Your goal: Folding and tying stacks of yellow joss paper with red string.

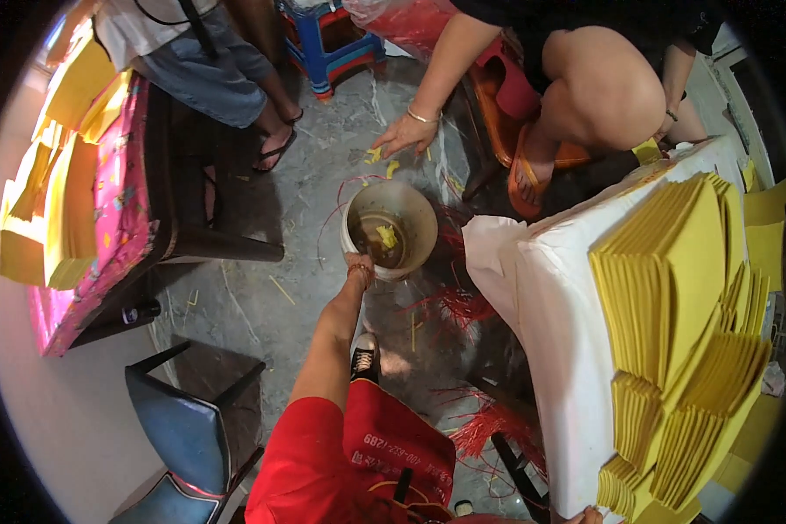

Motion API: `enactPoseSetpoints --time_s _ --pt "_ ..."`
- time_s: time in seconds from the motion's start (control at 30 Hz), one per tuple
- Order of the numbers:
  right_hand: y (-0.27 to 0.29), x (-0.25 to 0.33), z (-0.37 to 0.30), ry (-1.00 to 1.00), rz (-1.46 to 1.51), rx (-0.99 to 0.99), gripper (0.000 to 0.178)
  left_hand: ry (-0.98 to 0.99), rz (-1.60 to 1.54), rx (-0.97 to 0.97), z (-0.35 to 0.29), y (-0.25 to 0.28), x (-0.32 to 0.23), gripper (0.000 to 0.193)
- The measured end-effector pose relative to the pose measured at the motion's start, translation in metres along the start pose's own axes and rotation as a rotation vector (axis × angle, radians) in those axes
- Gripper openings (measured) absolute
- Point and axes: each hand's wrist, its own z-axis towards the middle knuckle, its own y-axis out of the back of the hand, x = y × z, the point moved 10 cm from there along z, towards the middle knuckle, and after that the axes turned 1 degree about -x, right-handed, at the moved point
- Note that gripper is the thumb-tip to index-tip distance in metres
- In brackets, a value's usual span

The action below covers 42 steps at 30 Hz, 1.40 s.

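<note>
Gripped at twelve o'clock, the bucket [421, 218] is being held by the left hand [359, 261], yellow scrap [387, 236] already inside; floor scraps [392, 168] are seemingly awaiting collection; the right hand [590, 516], five o'clock, can't be read.

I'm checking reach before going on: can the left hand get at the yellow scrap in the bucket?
Probably yes: the left hand is at the rim of the bucket, whose mouth is uncovered above the yellow scrap. However, it seems to grip that rim, so it would likely have to let go.
</note>
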Motion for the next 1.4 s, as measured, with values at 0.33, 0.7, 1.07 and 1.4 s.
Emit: enactPoseSetpoints --time_s 0.33,0.7,1.07,1.4 --pt "-0.012 -0.004 0.015 -0.008 0.158 0.052 0.018 -0.512 0.545 -0.196 0.113 0.024 -0.024 0.071" --pt "0.015 -0.017 0.005 0.036 0.534 0.145 0.016 -0.88 0.692 0.756 -0.201 0.038 0.052 0.039" --pt "0.097 -0.177 -0.124 -1.011 1.316 0.185 0.016 -1.547 1.075 1.365 -0.597 0.086 0.242 0.036" --pt "0.077 -0.246 -0.239 -1.71 1.674 -0.112 0.019 -1.036 0.829 1.511 -0.825 0.069 0.086 0.037"
